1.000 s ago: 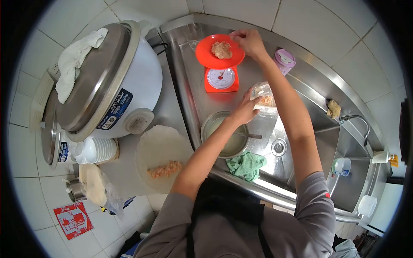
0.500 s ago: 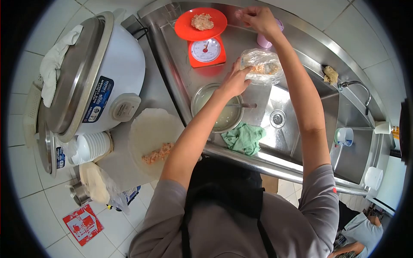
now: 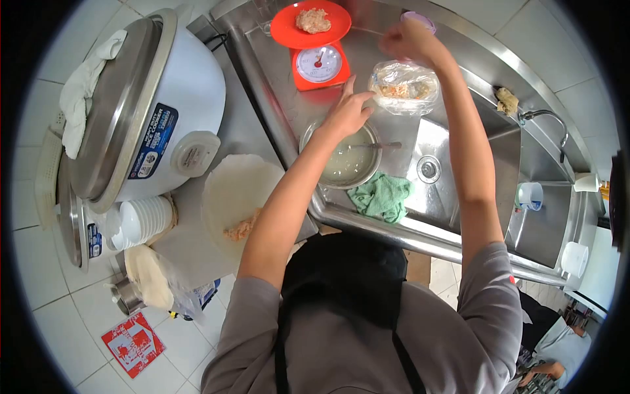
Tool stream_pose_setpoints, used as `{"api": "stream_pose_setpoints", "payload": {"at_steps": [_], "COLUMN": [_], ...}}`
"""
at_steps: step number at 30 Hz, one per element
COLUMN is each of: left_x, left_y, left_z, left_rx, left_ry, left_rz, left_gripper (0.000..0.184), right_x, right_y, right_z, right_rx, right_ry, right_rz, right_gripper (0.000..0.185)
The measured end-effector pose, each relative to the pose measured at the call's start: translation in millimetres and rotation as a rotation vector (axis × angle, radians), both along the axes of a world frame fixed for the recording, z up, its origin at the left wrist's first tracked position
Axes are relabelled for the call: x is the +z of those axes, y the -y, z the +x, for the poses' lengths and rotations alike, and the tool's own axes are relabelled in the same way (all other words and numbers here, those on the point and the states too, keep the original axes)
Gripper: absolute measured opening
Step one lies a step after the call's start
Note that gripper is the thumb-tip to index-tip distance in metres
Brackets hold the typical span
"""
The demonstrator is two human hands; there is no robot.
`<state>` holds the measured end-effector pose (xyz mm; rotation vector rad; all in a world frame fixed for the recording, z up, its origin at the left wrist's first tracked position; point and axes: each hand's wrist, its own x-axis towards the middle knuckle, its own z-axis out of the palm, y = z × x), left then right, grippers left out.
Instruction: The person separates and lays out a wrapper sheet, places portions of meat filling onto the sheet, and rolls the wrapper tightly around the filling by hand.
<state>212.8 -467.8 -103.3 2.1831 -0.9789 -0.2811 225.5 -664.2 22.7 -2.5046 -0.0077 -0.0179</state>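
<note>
My left hand (image 3: 353,110) hovers with fingers apart, above the edge of a metal bowl (image 3: 376,167) of cloudy liquid, just left of a clear plastic bag (image 3: 420,105). Orange-and-white shredded filling (image 3: 398,90) shows inside the bag. My right hand (image 3: 415,43) is above the bag and in front of a purple cup (image 3: 425,20); its fingers are smeared by motion, and whether they hold anything is unclear. Left of both hands, a red kitchen scale (image 3: 319,64) carries a red plate (image 3: 283,25) with a lump of pale, minced-looking filling (image 3: 313,21).
A round pale wrapper sheet (image 3: 226,187) with orange filling (image 3: 243,228) lies left of my forearm. Beyond it stand a large rice cooker (image 3: 197,98) and stacked white bowls (image 3: 147,220). A green cloth (image 3: 380,197) rests by the sink (image 3: 453,190). Another person (image 3: 558,348) is at lower right.
My left hand has let go of the bag and drawn back to the left. My right hand has moved right and slightly down, towards the purple cup. The view has shifted slightly.
</note>
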Motion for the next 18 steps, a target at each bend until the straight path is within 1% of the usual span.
{"api": "stream_pose_setpoints", "payload": {"at_steps": [2, 3, 4, 5, 6, 7, 8, 9, 11, 14, 15, 18], "left_x": [-7, -11, -15, -16, -16, -18, -40, -40, -41, -40, -40, -43], "left_y": [10, 18, 28, 38, 48, 58, 72, 81, 90, 95, 95, 91], "left_z": [5, 8, 9, 8, 7, 9, 19, 22, 20, 26, 28, 31], "left_rx": [-0.009, -0.014, -0.013, 0.000, 0.013, 0.025, -0.002, 0.041, 0.128, 0.146, 0.149, 0.151], "left_ry": [0.013, 0.020, 0.065, 0.035, 0.007, -0.022, 0.012, 0.036, 0.073, 0.063, 0.061, 0.054], "left_rz": [0.004, 0.004, 0.050, 0.030, 0.011, -0.006, 0.030, 0.042, 0.076, 0.183, 0.210, 0.181], "left_gripper": [0.039, 0.037, 0.037, 0.038, 0.038, 0.039, 0.044, 0.045, 0.047, 0.050, 0.051, 0.051], "right_x": [-24, -65, -90, -131, -158, -171, -184, -206, -197, -202, -201, -199], "right_y": [11, 24, 33, 46, 45, 45, 47, 59, 52, 57, 58, 58], "right_z": [-22, -22, -28, -30, -33, -31, -30, -22, -27, -28, -30, -31], "right_rx": [-0.035, -0.041, -0.003, -0.005, -0.229, -0.224, -0.213, -0.212, -0.157, -0.134, -0.142, -0.157], "right_ry": [-0.161, -0.127, -0.189, -0.072, 0.062, 0.139, 0.251, 0.131, 0.194, 0.188, 0.180, 0.152], "right_rz": [-0.284, -0.427, -0.354, -0.464, -0.332, -0.237, -0.225, -0.212, -0.097, -0.096, -0.059, 0.018], "right_gripper": [0.016, 0.015, 0.018, 0.018, 0.017, 0.014, 0.014, 0.015, 0.017, 0.020, 0.020, 0.020]}}
